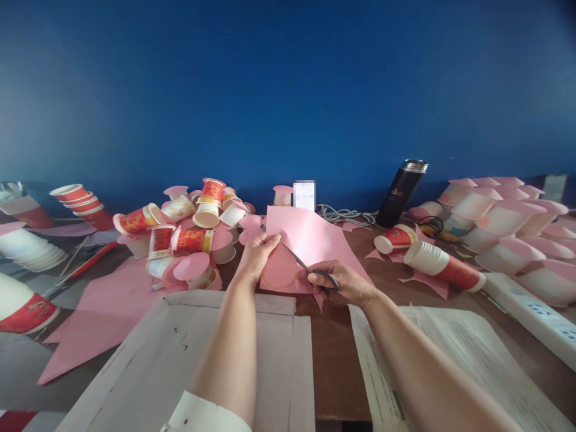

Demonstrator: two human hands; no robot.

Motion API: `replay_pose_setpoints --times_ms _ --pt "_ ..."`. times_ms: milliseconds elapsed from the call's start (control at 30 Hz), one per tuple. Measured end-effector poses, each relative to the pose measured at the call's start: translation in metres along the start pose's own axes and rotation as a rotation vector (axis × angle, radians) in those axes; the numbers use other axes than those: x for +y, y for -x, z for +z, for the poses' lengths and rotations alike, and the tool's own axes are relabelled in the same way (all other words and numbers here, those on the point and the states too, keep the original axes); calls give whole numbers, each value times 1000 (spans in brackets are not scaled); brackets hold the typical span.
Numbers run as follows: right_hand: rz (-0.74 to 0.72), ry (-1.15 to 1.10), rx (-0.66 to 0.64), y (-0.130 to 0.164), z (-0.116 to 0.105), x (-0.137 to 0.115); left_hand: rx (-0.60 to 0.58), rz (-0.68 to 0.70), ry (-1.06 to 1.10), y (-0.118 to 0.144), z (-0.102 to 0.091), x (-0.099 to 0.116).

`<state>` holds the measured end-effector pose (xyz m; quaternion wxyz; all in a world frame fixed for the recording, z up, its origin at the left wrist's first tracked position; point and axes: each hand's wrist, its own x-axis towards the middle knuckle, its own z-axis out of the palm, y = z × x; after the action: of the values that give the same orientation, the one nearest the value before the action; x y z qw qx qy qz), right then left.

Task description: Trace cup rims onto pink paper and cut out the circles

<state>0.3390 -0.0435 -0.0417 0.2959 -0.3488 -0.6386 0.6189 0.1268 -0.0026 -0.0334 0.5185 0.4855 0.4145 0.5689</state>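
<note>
The left hand (261,252) is pinching the near-left edge of a pink paper sheet (315,240), fingers closed on it, holding it tilted up just above the desk (333,354) straight ahead of the person. The right hand (342,282) is gripping a pair of scissors (310,270), fingers through the loops; the blades are parted a little and are pointing up and to the left, toward the left hand. A circle outline (279,271) is showing on the sheet's lower corner, lying between the two hands, and the blades are meeting the paper at its right rim. The sheet's long axis is running away from the person toward the blue wall (288,90). Both hands are touching the sheet's near end, the left one closer to the circle. Red paper cups (189,231) are lying heaped well to the left, pink-capped white cups (504,222) to the right.
</note>
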Motion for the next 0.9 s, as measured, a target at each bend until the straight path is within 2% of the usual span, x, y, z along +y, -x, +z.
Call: replay_pose_setpoints --times_ms 433,900 --pt "30 36 35 -1 -1 0 -5 -24 -49 -2 -2 -1" --pt "62 33 16 2 -5 -3 -42 -34 -84 -1 -3 -1"
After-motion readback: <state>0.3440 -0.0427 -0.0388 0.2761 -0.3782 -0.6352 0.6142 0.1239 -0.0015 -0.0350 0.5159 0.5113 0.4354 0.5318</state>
